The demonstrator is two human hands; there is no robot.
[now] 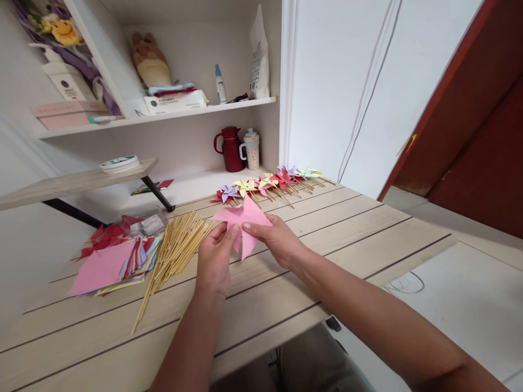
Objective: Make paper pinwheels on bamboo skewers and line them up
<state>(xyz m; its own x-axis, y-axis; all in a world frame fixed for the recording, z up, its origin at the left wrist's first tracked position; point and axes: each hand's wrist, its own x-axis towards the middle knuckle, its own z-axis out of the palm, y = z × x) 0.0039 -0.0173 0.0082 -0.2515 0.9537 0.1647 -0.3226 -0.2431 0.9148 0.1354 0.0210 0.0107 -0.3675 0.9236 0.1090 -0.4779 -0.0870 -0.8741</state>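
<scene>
A pink paper pinwheel (244, 220), partly folded, is held above the wooden table (347, 228) by both hands. My left hand (215, 256) pinches its lower left side, thumb on top. My right hand (273, 239) pinches it near the centre from the right. A pile of thin wooden sticks (175, 250) lies just left of my left hand. A row of finished paper pinwheels (269, 185) on sticks lies beyond the hands.
A stack of coloured paper squares (110, 264) and a clear plastic bag (143, 223) lie at the left. A red jug (230, 148) and a cup (251, 148) stand at the back. Shelves above hold boxes, a bottle and a soft toy.
</scene>
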